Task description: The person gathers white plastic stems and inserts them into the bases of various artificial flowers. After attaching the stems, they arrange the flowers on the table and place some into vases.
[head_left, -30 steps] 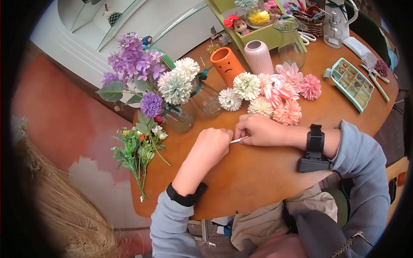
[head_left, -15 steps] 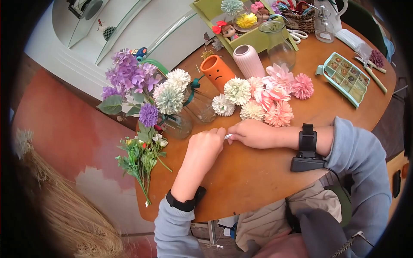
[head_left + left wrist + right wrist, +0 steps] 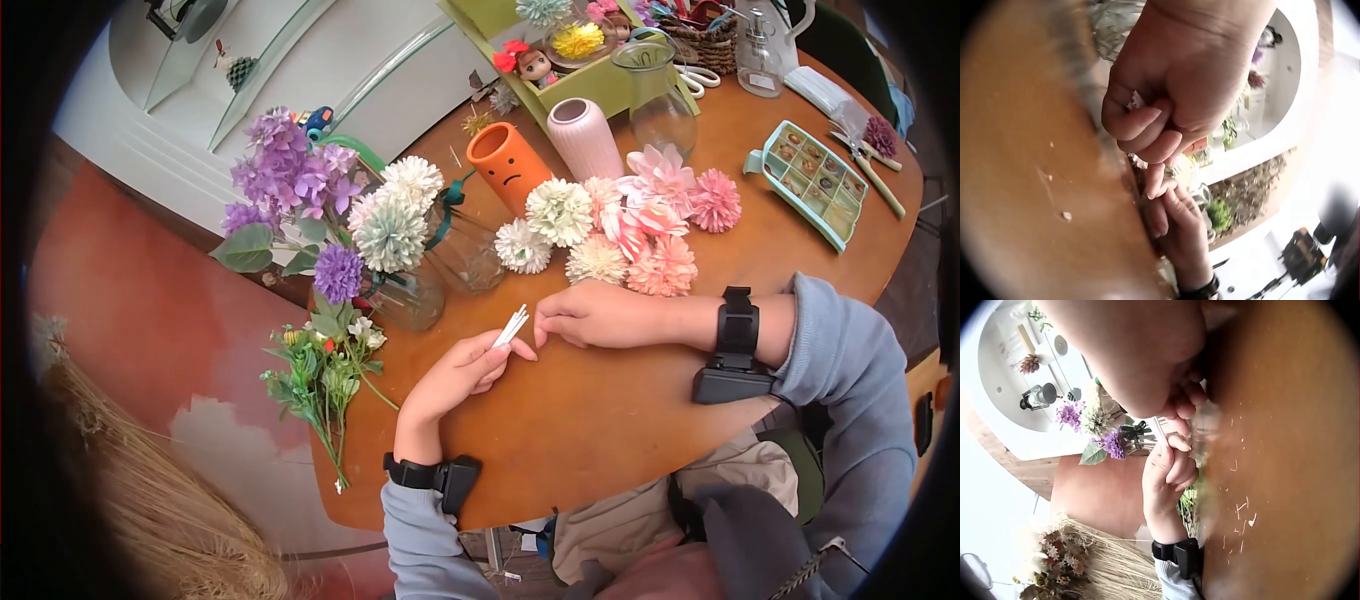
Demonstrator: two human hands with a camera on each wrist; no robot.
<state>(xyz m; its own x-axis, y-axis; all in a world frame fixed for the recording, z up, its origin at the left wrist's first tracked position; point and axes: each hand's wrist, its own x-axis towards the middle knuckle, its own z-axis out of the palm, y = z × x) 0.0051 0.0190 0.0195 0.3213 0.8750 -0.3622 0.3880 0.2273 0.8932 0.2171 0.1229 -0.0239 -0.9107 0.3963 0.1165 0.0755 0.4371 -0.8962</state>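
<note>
My left hand [image 3: 455, 375] holds several short white sticks [image 3: 512, 325] between thumb and fingers, their ends pointing up and away. In the left wrist view its fingers [image 3: 1141, 128] are curled, with a white bit showing inside the fist. Close to the right of the sticks is my right hand [image 3: 590, 315], its fingers loosely bent and nothing visible in them. The right wrist view shows the sticks [image 3: 1158, 430] rising from the left hand [image 3: 1166, 478] towards the right hand's bent fingers [image 3: 1185, 400].
Green stems [image 3: 335, 370] lie left. Glass bottles with flowers [image 3: 390, 230], an orange cup [image 3: 508, 165], a pink vase [image 3: 585, 140] and pink and cream flower heads [image 3: 660, 215] stand or lie beyond the hands. A compartment box [image 3: 815, 185] and pliers [image 3: 880, 185] are at right.
My left hand has turned, bringing the bundle of white sticks into view, and moved slightly down from the right hand. The right hand has stayed about where it was.
</note>
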